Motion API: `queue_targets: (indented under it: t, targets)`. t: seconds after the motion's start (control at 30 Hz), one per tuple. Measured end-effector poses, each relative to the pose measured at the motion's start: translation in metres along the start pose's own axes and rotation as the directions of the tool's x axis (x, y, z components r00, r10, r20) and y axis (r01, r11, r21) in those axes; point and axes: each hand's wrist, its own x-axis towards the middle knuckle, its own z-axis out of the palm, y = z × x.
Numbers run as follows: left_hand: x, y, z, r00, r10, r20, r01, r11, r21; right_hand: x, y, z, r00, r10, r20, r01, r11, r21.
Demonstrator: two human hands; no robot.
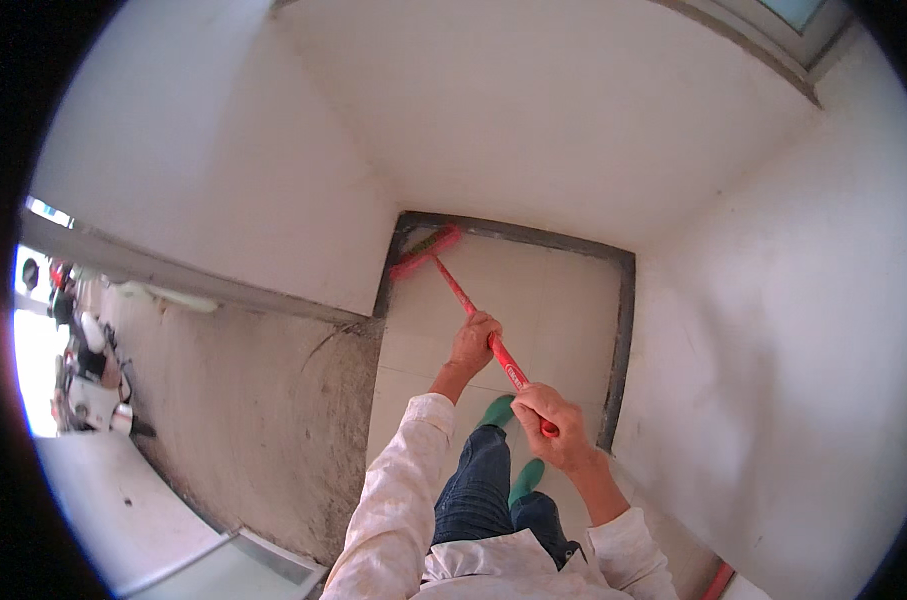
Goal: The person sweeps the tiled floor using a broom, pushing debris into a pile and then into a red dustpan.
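A long red broom handle (509,365) runs diagonally up from my waist towards the far left corner of the tiled floor (573,300). My left hand (477,339) is wrapped around the middle of it. Closer to my body, my right hand (554,426) grips the upper end, and the red tip pokes out below the fingers. At the far end, the broom head (427,252), with pink edges and dark green bristles, lies slanted in the corner, close to the dark skirting on both sides.
White walls (513,120) enclose the corner above dark skirting (622,345). On the left the tiles meet a rough concrete floor (258,390). A motor scooter (97,390) stands beyond it. A window frame (802,37) sits top right. My feet wear green footwear (527,480).
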Motion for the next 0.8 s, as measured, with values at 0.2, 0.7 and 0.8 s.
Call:
queue_targets:
  t: [0.2, 0.7, 0.8]
  targets:
    - [-0.051, 0.054, 0.073, 0.972, 0.19, 0.138, -0.166, 0.972, -0.168, -0.043, -0.07, -0.061, 0.916, 0.368, -0.159, -0.392, 0.905, -0.164]
    - [0.015, 0.089, 0.147, 0.725, 0.378, 0.576, -0.383, 0.916, -0.119, -0.1, -0.041, -0.035, 0.767, 0.233, -0.597, -0.46, 0.849, -0.259]
    - [-0.035, 0.085, 0.152, 0.657, 0.376, 0.653, -0.398, 0.909, -0.122, -0.141, -0.048, -0.019, 0.724, 0.292, -0.625, -0.479, 0.864, -0.152]
